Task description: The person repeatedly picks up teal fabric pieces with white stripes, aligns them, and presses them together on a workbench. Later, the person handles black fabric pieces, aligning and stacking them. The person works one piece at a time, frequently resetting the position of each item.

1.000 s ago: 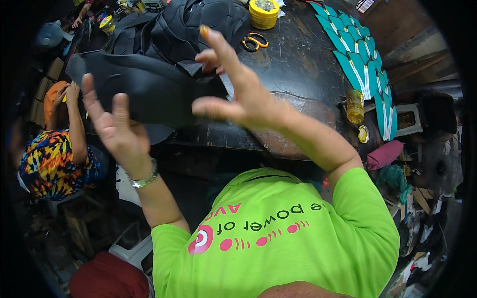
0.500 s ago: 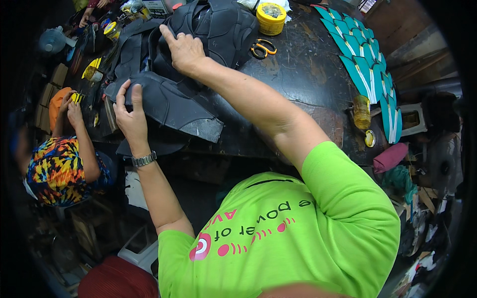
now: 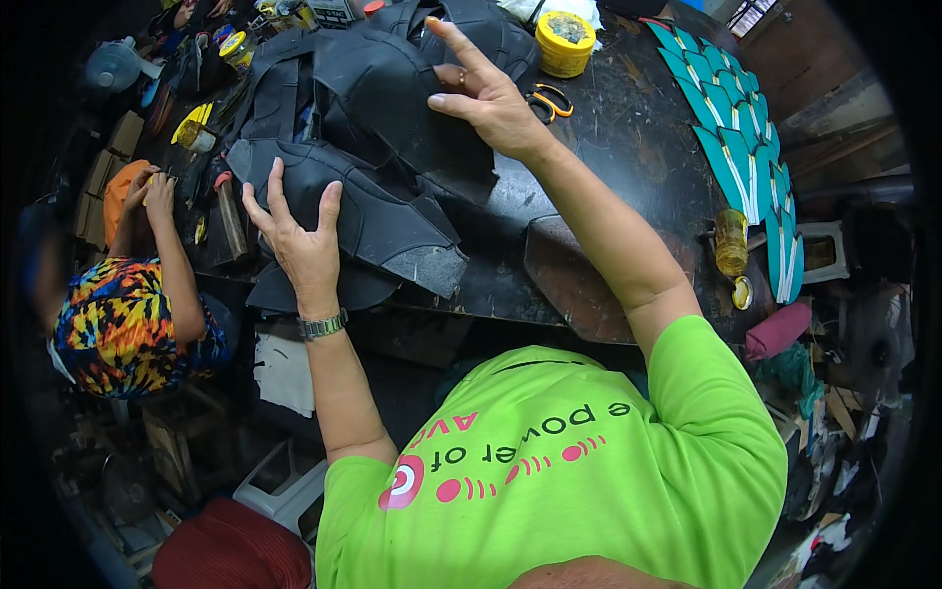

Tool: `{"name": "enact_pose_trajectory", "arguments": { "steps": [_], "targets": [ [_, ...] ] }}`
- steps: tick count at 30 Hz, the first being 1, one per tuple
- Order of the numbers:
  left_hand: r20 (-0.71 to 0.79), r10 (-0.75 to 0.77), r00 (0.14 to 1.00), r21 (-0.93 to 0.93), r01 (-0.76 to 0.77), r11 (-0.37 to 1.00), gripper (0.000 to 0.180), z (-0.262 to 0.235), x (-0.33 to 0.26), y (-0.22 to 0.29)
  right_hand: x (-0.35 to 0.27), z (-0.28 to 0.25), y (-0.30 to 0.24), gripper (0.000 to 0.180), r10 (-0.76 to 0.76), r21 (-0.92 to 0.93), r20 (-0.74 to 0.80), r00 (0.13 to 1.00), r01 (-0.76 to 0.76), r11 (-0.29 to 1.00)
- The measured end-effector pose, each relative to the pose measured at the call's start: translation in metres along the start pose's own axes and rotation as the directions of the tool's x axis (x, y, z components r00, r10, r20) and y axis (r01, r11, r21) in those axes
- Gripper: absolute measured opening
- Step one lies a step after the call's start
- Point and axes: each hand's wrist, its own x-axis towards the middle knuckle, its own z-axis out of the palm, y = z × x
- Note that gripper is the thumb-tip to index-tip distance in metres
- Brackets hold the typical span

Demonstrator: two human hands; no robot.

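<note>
My left hand (image 3: 301,239), a watch on its wrist, is open with fingers spread above the near black sheet-like piece (image 3: 363,218). That piece has stitched seams and a grey, rough corner. Further off, my right hand (image 3: 496,103) has its thumb and index finger apart, beside a large black panel (image 3: 392,103). Its lower fingers are partly hidden, and whether they touch the panel is hard to see. More black seamed pieces (image 3: 471,34) are heaped behind it.
Orange-handled scissors (image 3: 551,101) and a yellow tub (image 3: 565,44) stand right of the pile. Teal pieces (image 3: 726,147) line the right edge, near an amber jar (image 3: 731,242). A hammer (image 3: 232,218) lies at left. Another person's hands (image 3: 152,187) work at far left.
A large black panel has shifted right and nearer, out of the heap. My right hand has moved right, and its fingers have spread. The left hand's fingers have opened wider. The view has turned slightly.
</note>
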Motion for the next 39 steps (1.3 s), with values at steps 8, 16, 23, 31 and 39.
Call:
{"name": "enact_pose_trajectory", "arguments": {
  "steps": [8,16,23,31,39],
  "targets": [
    [0.012,-0.003,1.0,0.033,0.003,0.999,0.079,-0.001,-0.003,-0.001,-0.018,-0.001,0.002,0.085,0.18,0.142,0.041,0.983,-0.184,0.973],
    [0.018,-0.006,1.0,0.056,0.005,0.998,0.081,0.0,-0.004,-0.002,-0.018,0.013,-0.011,0.087,0.163,0.017,-0.005,0.987,-0.163,0.986],
    [0.01,0.0,1.0,0.066,-0.001,0.998,0.08,0.001,-0.006,-0.004,-0.061,-0.049,-0.045,0.078,-0.381,-0.355,-0.515,0.768,0.213,0.91],
    [0.016,0.006,1.0,0.084,-0.008,0.996,0.089,-0.001,-0.006,-0.003,-0.135,-0.146,0.011,0.091,0.122,-0.594,-0.784,0.608,-0.793,0.135],
    [0.015,0.02,1.0,0.114,-0.021,0.993,0.101,-0.001,-0.006,0.002,-0.045,-0.052,0.008,0.104,-0.022,-0.682,-0.464,0.886,-0.341,0.647]
  ]
}}
